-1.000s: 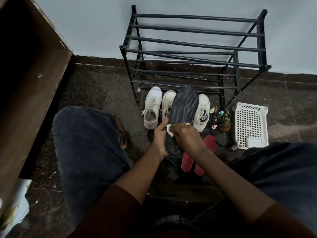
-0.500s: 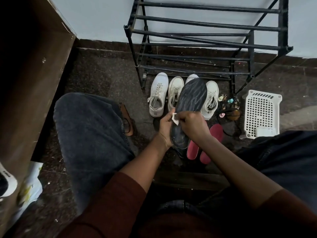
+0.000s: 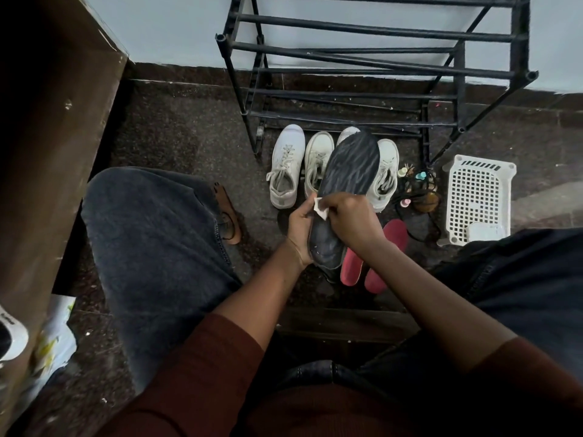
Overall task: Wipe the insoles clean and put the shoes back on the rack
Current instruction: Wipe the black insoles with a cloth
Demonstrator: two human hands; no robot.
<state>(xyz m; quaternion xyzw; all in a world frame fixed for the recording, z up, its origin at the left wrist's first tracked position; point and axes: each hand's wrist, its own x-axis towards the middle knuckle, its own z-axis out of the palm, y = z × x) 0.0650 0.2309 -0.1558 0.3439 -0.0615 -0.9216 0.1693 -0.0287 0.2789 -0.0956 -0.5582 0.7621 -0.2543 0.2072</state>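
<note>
While the dark insole [image 3: 347,165] is held up over the floor in front of the person's knees, the work looks to be in its wiping stage, with none of the putting away begun. The left hand [image 3: 299,231] grips the insole's heel end, fingers curled round its edge, and the toe end points away toward the rack [image 3: 362,26]. The right hand [image 3: 353,220] pinches a small white wipe [image 3: 321,210] and presses it against the middle of the insole. Pale smears show near the heel, so this insole is probably only partly cleaned. Two red insoles [image 3: 391,244] lie on the floor just beside and below the hands; whether they have been wiped cannot be told. Four white shoes [image 3: 285,165] stand side by side on the floor at the foot of the rack, the third largely hidden behind the raised insole, and the bars of the rack that are in view carry no shoes. A white basket [image 3: 479,200] sits to the right, well apart from the hands. Judging from this, what remains is to finish this insole, deal with any others not yet wiped, refit them, and lift the shoes onto the rack.
</note>
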